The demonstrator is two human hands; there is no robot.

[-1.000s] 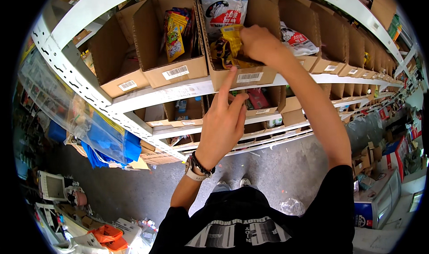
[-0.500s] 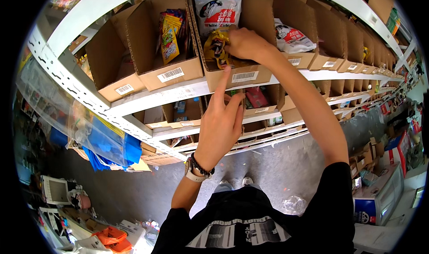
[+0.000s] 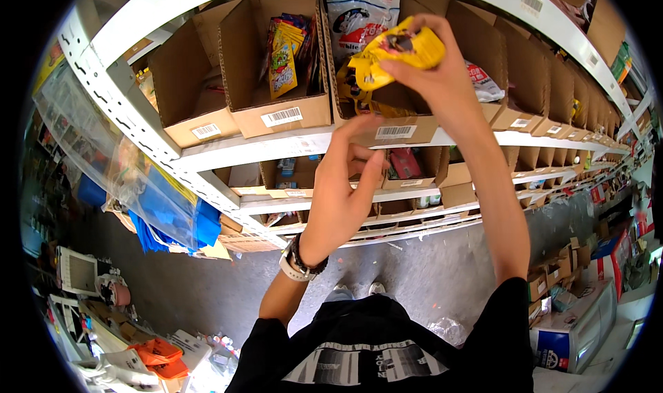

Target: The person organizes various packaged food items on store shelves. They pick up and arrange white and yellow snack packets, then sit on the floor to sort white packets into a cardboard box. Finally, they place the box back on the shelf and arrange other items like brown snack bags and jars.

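My right hand (image 3: 440,75) grips a crinkled yellow snack packet (image 3: 404,51) between thumb and fingers, raised above a cardboard bin (image 3: 407,110). Inside that bin stands a large white-and-red candy bag (image 3: 360,13), with more yellow packets (image 3: 353,97) low at its left side. In front of the bin, my left hand (image 3: 345,186) is empty. Its fingers are bent and apart, and the fingertips are close to the bin's front wall.
A white metal shelf (image 3: 242,151) carries a row of cardboard bins. The bin to the left holds colourful yellow sachets (image 3: 283,61); one to the right holds another white-and-red bag (image 3: 483,82). Lower tiers hold more bins. Blue bags (image 3: 207,224) hang at the left.
My right hand has lifted a yellow packet up out of the bin and moved right. My left hand's pointing finger has bent. The whole view has shifted slightly.
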